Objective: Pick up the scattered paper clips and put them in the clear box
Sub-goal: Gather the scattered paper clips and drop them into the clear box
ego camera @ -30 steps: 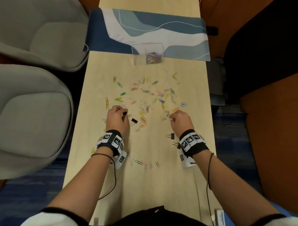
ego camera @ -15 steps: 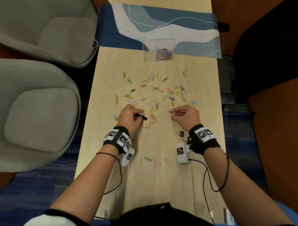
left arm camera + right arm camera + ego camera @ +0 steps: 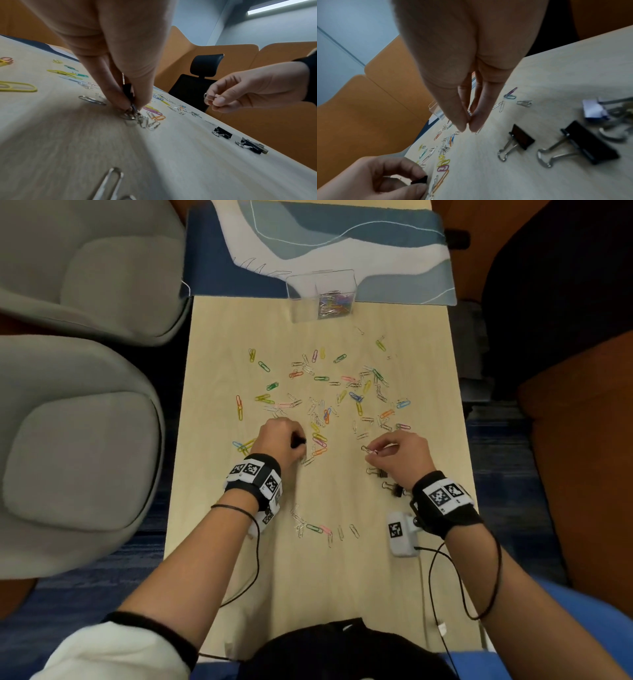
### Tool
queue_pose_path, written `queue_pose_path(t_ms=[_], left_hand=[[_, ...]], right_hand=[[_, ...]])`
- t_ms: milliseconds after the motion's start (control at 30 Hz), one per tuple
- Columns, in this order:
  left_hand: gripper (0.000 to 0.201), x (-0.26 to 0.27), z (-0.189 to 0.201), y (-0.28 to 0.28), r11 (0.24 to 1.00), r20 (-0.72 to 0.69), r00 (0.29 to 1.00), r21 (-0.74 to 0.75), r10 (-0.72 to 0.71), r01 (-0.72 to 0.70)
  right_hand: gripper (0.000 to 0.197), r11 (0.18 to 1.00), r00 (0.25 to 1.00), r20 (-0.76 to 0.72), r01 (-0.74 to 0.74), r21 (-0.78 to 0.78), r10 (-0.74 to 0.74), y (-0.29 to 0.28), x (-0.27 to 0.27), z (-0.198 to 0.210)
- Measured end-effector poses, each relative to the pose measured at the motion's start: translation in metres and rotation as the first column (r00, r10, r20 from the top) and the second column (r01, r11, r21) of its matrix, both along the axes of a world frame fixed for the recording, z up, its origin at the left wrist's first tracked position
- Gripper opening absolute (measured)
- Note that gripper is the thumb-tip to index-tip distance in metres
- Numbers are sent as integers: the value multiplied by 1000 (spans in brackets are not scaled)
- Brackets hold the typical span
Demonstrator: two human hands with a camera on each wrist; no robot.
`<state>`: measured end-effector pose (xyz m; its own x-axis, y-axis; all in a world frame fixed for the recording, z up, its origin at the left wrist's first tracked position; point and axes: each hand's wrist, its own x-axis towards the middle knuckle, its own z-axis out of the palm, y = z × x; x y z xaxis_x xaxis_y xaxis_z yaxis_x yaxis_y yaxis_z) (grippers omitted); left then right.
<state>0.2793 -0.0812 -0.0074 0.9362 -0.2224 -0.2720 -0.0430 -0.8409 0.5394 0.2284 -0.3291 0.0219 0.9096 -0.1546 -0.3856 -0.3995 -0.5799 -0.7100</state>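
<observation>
Both hands loaded, box at the far end

The left hand [image 3: 279,440] sits at the near left of the scatter, fingertips [image 3: 120,104] pinched round a small black clip [image 3: 126,89] and pressing down onto silver paper clips [image 3: 142,121] on the table [image 3: 335,583]. To its right, the right hand [image 3: 400,451] is lifted just off the wood, pinching a silver clip [image 3: 369,450] that lies roughly left to right. The clear box [image 3: 322,296], already holding some clips, stands straight ahead at the far edge of the scatter, roughly midway between the hands. I judge the right hand better placed to carry first, being already clear of the table.
</observation>
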Motion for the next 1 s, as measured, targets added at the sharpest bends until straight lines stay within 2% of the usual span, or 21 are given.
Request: queue_pose_path(t_ms=[133, 300, 367, 467, 567, 633, 800, 900, 1000], left_hand=[[12, -3, 3, -2, 998, 12, 999, -58, 38, -37], [12, -13, 18, -23, 985, 40, 999, -171, 33, -26], [15, -26, 23, -42, 960, 3, 999, -278, 38, -35], [18, -54, 23, -80, 915, -85, 994, -402, -62, 22], [18, -81, 12, -115, 912, -131, 977, -397, -170, 105], [18, -91, 4, -130, 913, -149, 973, -394, -179, 108], [19, -103, -4, -140, 938, -143, 984, -343, -102, 48], [30, -106, -1, -130, 937, -131, 990, -351, -45, -4], [30, -106, 3, -95, 931, -96, 992, -350, 78, -107]], right_hand=[[7, 998, 999, 39, 16, -54, -14, -20, -11, 5], [4, 958, 999, 44, 20, -284, -8, -58, -31, 6], [10, 946, 1000, -4, 23, -322, -26, -69, -38, 2], [13, 953, 997, -24, 57, -298, -67, -79, -43, -4], [8, 976, 998, -42, 44, -213, -54, -82, -43, -6], [7, 984, 999, -41, -7, -179, 0, -82, -43, -6], [19, 963, 996, 45, -67, -261, 81, -80, -50, -4], [13, 940, 984, 67, -137, -312, 166, -65, -63, -1], [10, 943, 976, 23, -205, -262, 218, -38, -81, -4]])
